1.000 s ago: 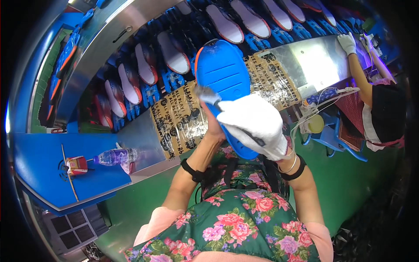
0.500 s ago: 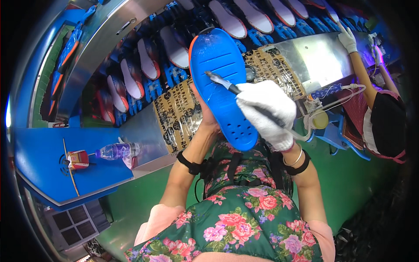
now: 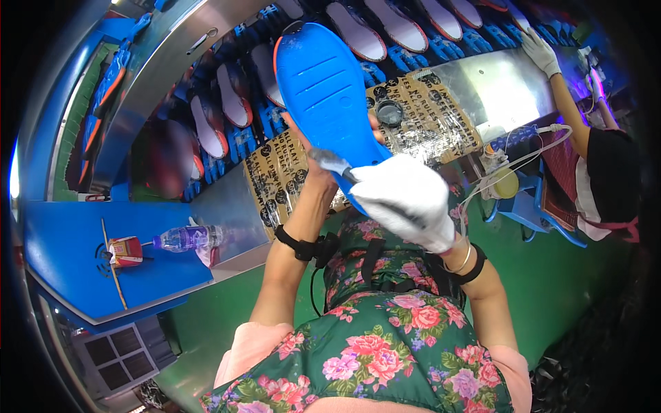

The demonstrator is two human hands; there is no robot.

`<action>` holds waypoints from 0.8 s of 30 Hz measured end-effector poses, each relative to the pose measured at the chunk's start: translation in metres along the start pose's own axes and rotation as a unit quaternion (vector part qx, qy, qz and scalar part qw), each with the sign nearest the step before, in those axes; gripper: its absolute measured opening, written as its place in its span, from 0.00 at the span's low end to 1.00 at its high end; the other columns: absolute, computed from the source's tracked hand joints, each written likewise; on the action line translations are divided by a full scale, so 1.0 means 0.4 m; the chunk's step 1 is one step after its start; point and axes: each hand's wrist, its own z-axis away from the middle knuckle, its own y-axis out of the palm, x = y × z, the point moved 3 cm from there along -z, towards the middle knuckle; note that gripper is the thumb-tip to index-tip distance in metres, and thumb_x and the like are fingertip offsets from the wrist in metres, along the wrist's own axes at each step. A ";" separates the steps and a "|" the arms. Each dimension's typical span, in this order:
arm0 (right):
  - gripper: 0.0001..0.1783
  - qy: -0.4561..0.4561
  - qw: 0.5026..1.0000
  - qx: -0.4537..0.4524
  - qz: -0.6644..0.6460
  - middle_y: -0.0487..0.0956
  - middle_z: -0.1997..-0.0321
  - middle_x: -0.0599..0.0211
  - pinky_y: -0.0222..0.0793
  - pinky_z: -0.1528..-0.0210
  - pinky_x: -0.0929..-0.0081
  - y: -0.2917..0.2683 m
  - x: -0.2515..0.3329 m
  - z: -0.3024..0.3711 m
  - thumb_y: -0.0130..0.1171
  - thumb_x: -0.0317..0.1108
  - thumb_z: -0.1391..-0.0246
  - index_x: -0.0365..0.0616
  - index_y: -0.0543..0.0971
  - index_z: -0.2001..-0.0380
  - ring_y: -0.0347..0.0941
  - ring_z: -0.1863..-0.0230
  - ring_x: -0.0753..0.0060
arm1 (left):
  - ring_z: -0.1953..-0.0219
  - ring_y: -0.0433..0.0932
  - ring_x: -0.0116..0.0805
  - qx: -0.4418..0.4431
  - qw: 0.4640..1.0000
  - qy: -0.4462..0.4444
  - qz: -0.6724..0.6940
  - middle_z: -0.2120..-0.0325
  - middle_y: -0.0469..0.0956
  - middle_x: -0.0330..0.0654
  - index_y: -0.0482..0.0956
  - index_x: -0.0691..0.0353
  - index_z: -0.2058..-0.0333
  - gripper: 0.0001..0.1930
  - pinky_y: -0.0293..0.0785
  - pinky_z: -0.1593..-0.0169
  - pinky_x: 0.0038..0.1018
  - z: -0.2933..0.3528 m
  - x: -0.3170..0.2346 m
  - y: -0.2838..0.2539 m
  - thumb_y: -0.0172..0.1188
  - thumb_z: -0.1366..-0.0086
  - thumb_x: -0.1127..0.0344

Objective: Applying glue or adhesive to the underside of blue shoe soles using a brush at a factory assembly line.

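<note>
Two hands work on one blue shoe sole, which is held up tilted above the near edge of the workbench. The left hand, bare, sits behind the sole's lower end with its fingers curled around the sole's edges, gripping it. The right hand, in a white glove, is closed around the handle of a small brush whose blurred tip lies on or just above the sole's lower part; the blur makes contact hard to judge. Under the sole, a sheet of printed cardboard covers the middle of the bench, and a small dark round pot stands on it just right of the sole. Beyond the bench's far edge a row of pale soles rests on blue holders. At the left, a lower blue table carries a plastic bottle lying near its right edge and a small red carton beside it. At the right end another person's gloved hand reaches onto the metal bench. Green floor lies open between the two people.
</note>
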 end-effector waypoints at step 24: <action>0.10 0.129 0.975 -0.094 -0.152 0.85 0.59 0.60 0.76 0.55 0.70 -0.027 -0.033 0.057 0.68 0.23 0.49 0.38 0.85 0.62 0.82 0.60 0.63 | 0.53 0.77 0.54 0.041 0.996 -0.071 -0.022 0.62 0.78 0.52 0.70 0.67 0.46 0.53 0.76 0.47 0.53 -0.066 -0.023 -0.099 0.38 0.42 0.16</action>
